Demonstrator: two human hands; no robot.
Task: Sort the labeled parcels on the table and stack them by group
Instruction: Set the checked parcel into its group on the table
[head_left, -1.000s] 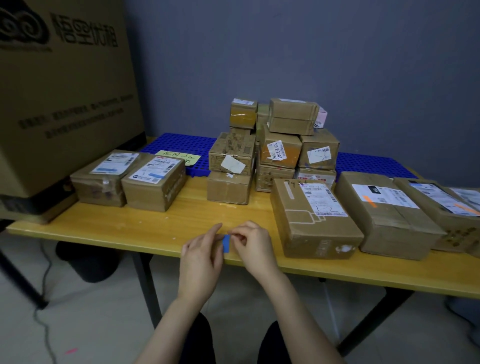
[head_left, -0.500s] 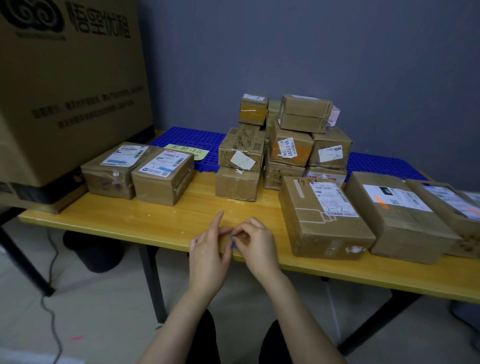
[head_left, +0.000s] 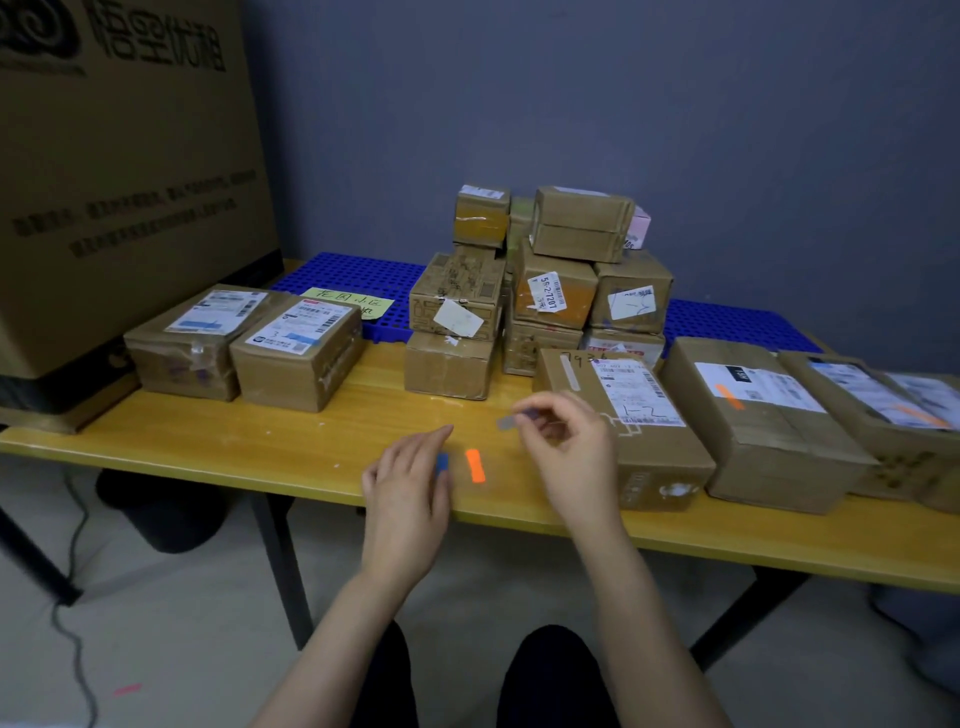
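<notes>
Faced a huge printed carton (head_left: 119, 182) at the far left, on the end of a yellow table (head_left: 208, 447). Noted a blue perforated pallet (head_left: 337, 270) along the far edge, with a stack of small parcels (head_left: 550, 291) at its middle and a yellow-green handwritten note (head_left: 348, 304) left of that. Counted two labelled parcels (head_left: 296, 358) side by side on the left, touching. Found a row of larger ones on the right: the centre-right parcel (head_left: 623, 431), no coloured tag showing, and an orange-tagged parcel (head_left: 753, 421) just beside it.

Held the left hand (head_left: 405, 499) low over the near edge, fingers fairly straight and together, with a blue sticker (head_left: 442, 462) at the fingertips; could not tell whether pinched or only touched. Saw an orange sticker (head_left: 475, 465) just right of it, flat by the look of it. Raised the right hand (head_left: 566, 452) and pinched a small sticker (head_left: 511, 420), blurred, between thumb and forefinger.

Judged the right hand much the nearer to the centre-right parcel: label face just right of the pinch and slightly farther, long axis near to far. Judged a short reach right and away enough to press the small sticker down there.
</notes>
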